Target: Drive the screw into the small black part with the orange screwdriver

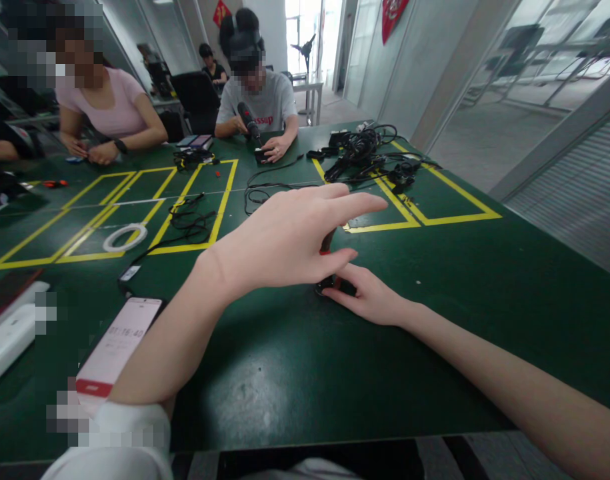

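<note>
My left hand reaches in from the left above the table. Its thumb and index finger stretch out, and the other fingers are mostly hidden. Behind the palm stands a black tool with a red band, with only a short piece visible, apparently in that hand's grasp. Just below and to the right, my right hand rests low on the tabletop. Its thumb and fingers close around a small black object, which sits under the tool. Most of this object is covered, so its kind does not show.
A phone lies by my left forearm, near a white power strip. Farther off are a white ring, black cables and a cable heap. Yellow tape marks the green table. Across it, a person holds a power screwdriver.
</note>
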Motion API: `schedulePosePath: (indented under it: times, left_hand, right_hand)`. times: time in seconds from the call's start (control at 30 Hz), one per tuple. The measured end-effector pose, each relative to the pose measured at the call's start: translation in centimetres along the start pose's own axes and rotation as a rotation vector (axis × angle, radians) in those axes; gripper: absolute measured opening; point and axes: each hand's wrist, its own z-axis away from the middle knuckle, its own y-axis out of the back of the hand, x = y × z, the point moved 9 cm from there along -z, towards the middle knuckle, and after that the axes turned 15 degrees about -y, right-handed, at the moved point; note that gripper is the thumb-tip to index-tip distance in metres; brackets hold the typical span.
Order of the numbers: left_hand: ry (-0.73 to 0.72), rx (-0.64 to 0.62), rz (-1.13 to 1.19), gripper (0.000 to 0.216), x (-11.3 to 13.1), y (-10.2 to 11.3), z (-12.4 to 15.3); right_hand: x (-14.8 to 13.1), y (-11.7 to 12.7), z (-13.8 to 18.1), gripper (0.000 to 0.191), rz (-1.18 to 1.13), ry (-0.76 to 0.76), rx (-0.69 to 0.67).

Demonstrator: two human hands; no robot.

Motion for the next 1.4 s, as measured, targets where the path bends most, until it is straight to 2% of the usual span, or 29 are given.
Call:
schedulePosePath:
  times: [0.43,0.63,0.77,1.0,1.1,1.2,1.3,1.4]
  left_hand:
    - [-0.027,-0.009,0.034,0.062,0.2,-0.12,-0.01]
    - [0.032,0.012,-0.028,0.051,-0.12,0.21,0.06]
    - [0.041,0.045,-0.031,0.055,-0.14,0.28,0.17]
    - [-0.042,0.088,-0.033,0.051,0.39,-0.06,-0.15]
    - [-0.025,0.098,-0.108,0.056,0.32,0.01,-0.33]
    - [0.011,0.081,-0.184,0.059,0.17,-0.07,-0.51]
    - [0.043,0.041,-0.178,0.05,0.11,-0.26,-0.52]
    - [-0.016,0.032,-0.103,0.049,0.82,-0.1,-0.36]
  right_hand:
    - [-0.11,-0.11,0.02,0.02,-0.01,0.007,-0.012]
    - [-0.03,-0.11,0.0,0.02,-0.024,0.0,-0.01]
    - [-0.15,-0.09,0.02,0.02,-0.02,0.005,-0.014]
    - [-0.19,0.0,0.0,0.024,-0.01,0.0,-0.011]
    - [-0.14,-0.07,-0.02,0.027,-0.011,-0.021,-0.023]
    - [-0.1,-0.15,-0.03,0.027,-0.025,-0.022,-0.024]
    - [0.01,-0.19,-0.04,0.021,-0.018,-0.011,-0.003]
    - [0.07,-0.23,-0.04,0.017,-0.011,-0.009,0.006]
